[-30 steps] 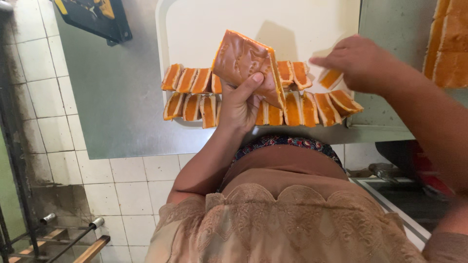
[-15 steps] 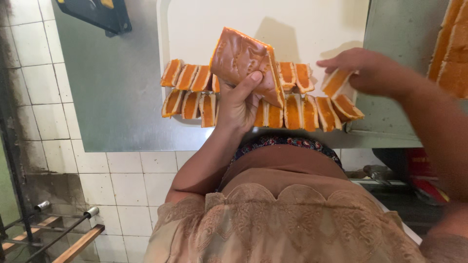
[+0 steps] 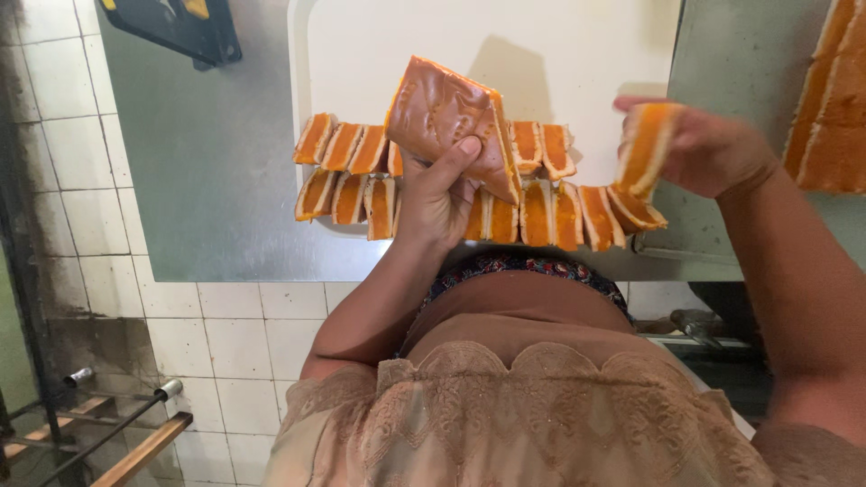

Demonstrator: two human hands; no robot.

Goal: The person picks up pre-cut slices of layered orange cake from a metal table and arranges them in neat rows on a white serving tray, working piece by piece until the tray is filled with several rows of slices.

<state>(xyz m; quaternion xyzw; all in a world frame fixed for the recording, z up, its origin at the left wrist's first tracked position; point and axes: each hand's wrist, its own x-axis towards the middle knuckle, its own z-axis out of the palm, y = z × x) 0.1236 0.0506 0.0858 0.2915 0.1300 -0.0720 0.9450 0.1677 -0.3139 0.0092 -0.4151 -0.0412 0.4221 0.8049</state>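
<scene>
Garment: beige lace top, scalloped trim at the edge. Dark floral-patterned fabric shows above it. Forearms bare, no sleeves.

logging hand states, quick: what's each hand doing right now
Left hand: closed on a stack of orange layered cake slices.
Right hand: closed on one cake slice, above the white tray.

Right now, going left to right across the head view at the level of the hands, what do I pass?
Tiled wall → steel counter → rows of orange layered cake slices on the white tray → left hand holding a cake block → right hand holding one slice → stacked cake slabs.
</scene>
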